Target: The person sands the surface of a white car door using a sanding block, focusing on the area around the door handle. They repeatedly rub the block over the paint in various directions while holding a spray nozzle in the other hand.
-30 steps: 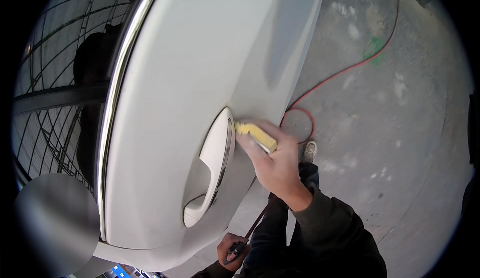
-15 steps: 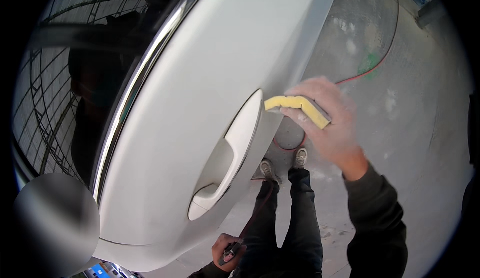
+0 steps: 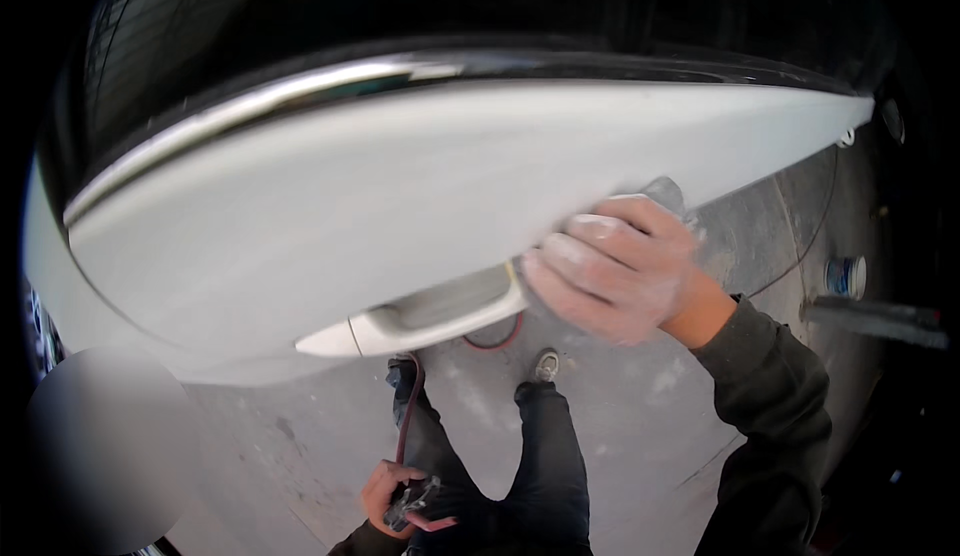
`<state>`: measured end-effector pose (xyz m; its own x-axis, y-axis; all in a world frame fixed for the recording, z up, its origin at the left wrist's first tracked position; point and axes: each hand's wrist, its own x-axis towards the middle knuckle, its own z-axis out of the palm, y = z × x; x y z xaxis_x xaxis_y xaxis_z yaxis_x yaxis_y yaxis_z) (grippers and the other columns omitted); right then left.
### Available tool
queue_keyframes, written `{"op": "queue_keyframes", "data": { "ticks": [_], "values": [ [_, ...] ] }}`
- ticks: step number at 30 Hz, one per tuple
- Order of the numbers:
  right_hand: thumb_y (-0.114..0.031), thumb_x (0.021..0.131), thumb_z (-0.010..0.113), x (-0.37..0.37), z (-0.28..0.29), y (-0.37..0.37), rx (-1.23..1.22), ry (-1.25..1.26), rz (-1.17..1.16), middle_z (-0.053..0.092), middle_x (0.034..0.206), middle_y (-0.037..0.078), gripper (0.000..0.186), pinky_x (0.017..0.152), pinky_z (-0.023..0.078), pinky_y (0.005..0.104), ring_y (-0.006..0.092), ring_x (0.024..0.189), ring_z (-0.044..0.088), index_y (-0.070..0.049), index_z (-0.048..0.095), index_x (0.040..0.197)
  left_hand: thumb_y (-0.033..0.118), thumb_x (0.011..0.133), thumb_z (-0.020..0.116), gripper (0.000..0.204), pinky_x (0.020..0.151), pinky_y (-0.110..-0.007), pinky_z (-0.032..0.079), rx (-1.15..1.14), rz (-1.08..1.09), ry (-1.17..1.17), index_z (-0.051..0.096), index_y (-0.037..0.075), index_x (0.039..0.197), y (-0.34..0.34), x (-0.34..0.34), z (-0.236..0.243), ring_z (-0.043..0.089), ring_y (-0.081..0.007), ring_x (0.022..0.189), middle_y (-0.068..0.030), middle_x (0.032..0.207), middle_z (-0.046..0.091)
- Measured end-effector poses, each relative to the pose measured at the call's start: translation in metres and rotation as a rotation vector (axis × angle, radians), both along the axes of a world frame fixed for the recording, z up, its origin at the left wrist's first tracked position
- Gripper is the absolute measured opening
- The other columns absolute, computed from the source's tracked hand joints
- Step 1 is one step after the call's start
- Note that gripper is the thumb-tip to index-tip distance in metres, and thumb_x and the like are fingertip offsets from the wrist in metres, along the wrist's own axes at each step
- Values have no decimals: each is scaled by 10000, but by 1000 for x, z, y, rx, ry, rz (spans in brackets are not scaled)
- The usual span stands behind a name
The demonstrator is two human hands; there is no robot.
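A white car door [image 3: 270, 186] stretches across the upper view, with chrome trim [image 3: 215, 121] along the window and a white handle [image 3: 430, 328] low on it. My right hand [image 3: 615, 261], whitened with dust, presses on the door just right of the handle. Its fingers curl over a grey-faced sanding pad [image 3: 660, 191], mostly hidden, with a sliver of yellow near the handle. Low in the view, my left hand [image 3: 388, 496] grips a dark air blow gun [image 3: 413, 501] with a red hose [image 3: 404, 426] attached.
My legs and shoes [image 3: 545, 366] stand on the grey concrete floor [image 3: 250, 456]. More red hose [image 3: 490, 344] loops below the handle. At the right are a white bucket [image 3: 843, 276] and a dark metal bar [image 3: 880, 323].
The view has turned, so the door now lies crosswise. My right hand moved off the door, then back onto it beside the handle with the pad. The left hand still holds the blow gun.
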<state>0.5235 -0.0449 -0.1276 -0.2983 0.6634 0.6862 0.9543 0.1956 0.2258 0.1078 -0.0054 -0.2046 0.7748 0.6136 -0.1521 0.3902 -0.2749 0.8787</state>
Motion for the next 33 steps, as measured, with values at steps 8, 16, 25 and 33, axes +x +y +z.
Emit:
{"op": "queue_keyframes", "data": {
  "ticks": [8, 16, 25, 33],
  "values": [
    [-117, 638, 686, 26, 13, -14, -78, -133, 101, 630, 822, -14, 140, 590, 447, 245, 122, 700, 593, -105, 661, 776, 127, 690, 847, 257, 596, -326, 457, -10, 144, -33, 668, 75, 867, -112, -1, 4, 582, -216, 663, -72, 760, 614],
    [-124, 620, 732, 36, 11, -29, -89, -88, 97, 644, 828, 15, 277, 585, 456, 273, 146, 694, 605, -94, 711, 894, 72, 717, 801, 248, 626, -333, 451, -47, 332, 43, 608, 57, 873, -126, 4, -16, 574, -227, 681, -90, 771, 565],
    [-117, 602, 715, 3, 7, 18, 88, -183, 193, 560, 731, -26, 177, 551, 397, 270, 128, 652, 551, -128, 649, 766, 19, 716, 768, 232, 652, -301, 427, -73, 496, 2, 603, 49, 876, -138, 17, -9, 535, -188, 702, -71, 816, 552],
    [-119, 594, 713, 48, 12, -30, -45, -90, 187, 554, 715, -31, 170, 539, 375, 265, 118, 630, 535, -128, 628, 741, 33, 700, 770, 258, 656, -274, 384, -39, 829, -75, 600, 48, 894, -208, 21, -25, 463, -144, 713, -55, 861, 538]
  ]
}}
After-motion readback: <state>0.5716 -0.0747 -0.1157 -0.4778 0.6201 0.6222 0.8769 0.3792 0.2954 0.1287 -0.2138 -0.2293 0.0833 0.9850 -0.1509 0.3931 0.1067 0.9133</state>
